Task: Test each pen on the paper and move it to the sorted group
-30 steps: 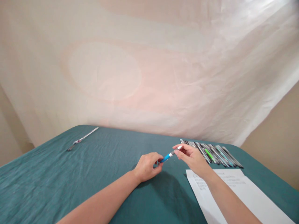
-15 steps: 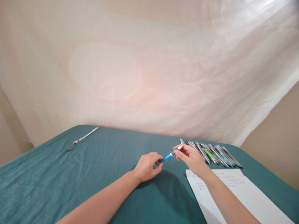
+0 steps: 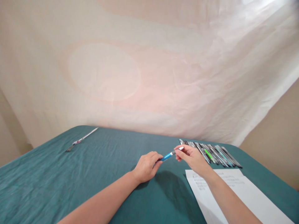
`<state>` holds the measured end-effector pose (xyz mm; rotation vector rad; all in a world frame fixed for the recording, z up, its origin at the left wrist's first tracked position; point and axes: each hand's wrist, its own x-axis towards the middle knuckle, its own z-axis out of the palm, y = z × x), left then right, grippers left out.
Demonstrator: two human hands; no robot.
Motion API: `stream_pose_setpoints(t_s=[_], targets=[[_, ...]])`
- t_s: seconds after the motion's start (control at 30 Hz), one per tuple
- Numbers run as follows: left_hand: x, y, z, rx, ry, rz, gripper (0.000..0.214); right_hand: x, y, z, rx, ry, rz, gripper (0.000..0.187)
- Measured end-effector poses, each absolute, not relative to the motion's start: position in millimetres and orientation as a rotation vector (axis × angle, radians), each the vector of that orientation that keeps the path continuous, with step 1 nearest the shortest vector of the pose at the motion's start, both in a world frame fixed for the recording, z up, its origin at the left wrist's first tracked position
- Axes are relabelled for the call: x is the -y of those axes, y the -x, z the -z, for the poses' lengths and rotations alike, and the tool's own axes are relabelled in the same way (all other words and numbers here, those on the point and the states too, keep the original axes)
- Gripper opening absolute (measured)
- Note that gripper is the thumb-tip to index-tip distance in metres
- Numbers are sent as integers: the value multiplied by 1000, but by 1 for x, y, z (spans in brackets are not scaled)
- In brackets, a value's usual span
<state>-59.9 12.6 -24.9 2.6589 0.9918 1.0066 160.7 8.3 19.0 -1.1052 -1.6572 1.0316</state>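
Note:
A blue pen [image 3: 167, 156] with a grey grip and a white tip is held between my two hands over the table. My left hand [image 3: 147, 167] pinches its blue end with thumb and fingers. Around the grey end, near the white tip, the thumb and fingers of my right hand [image 3: 192, 158] are closed. The pen slants up to the right. Just beyond my right hand lies a row of pens [image 3: 218, 155], mostly dark and clear, with one bright green among them. White paper [image 3: 254, 199] with handwriting lies under my right forearm.
A green cloth covers the table [image 3: 93, 168]. At the far left lies a thin pen-like item [image 3: 81, 140], clear and dark with a reddish spot. A pale curtain [image 3: 149, 77] hangs behind the table's back edge.
My right hand and the pen's white tip have shifted very slightly to the right. My left hand keeps its pinch on the blue end, its fingers a little closer together.

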Motion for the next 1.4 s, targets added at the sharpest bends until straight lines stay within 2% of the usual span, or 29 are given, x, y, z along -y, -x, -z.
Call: stream_pose_setpoints(t_s=[0.73,1.17,1.4], targets=[[-12,59,19,-832,-2488,-875,26,-10,-173,-23,1730,1115,-1174,26],[-21,59,30,-939,-2456,-1186,25,-14,-160,-7,1415,1129,-1206,36],[-21,61,29,-1023,-2481,-1226,25,-9,-144,-8,1311,1171,-1137,37]])
